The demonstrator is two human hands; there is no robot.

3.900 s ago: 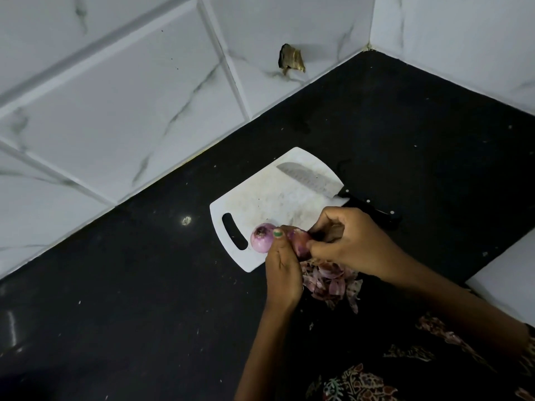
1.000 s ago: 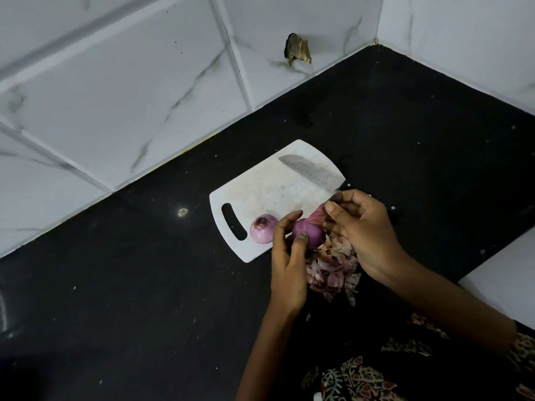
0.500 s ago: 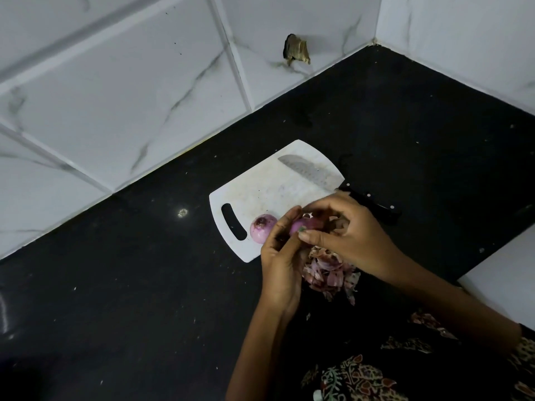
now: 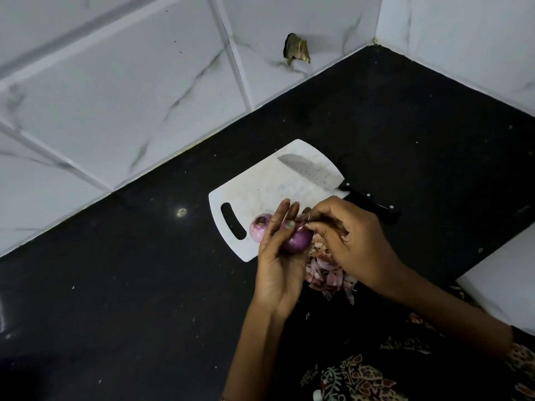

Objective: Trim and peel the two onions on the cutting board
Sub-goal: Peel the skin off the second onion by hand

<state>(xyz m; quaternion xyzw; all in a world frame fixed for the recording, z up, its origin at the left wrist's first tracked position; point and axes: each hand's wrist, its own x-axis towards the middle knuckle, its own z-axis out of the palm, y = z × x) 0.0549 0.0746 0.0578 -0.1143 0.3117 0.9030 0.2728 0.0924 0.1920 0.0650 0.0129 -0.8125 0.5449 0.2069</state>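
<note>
A white cutting board [image 4: 260, 183] with a handle slot lies on the black counter. One pale purple peeled onion [image 4: 258, 227] sits on the board's near edge, partly behind my left fingers. My left hand [image 4: 279, 256] holds a darker purple onion [image 4: 299, 240] just above the board's near corner, thumb across its top. My right hand [image 4: 347, 238] pinches a strip of skin at that onion's top. A knife [image 4: 312, 173] lies across the board's far right, its black handle off the edge.
A heap of pink onion skins [image 4: 327, 273] lies on the counter under my right hand. White marble-tiled walls [image 4: 144, 82] close the corner at the back. A white surface [image 4: 503, 282] juts in at the right edge.
My left hand has turned the dark onion so its side shows again. My right hand has shifted its fingers to the onion's top and pinches skin there.
</note>
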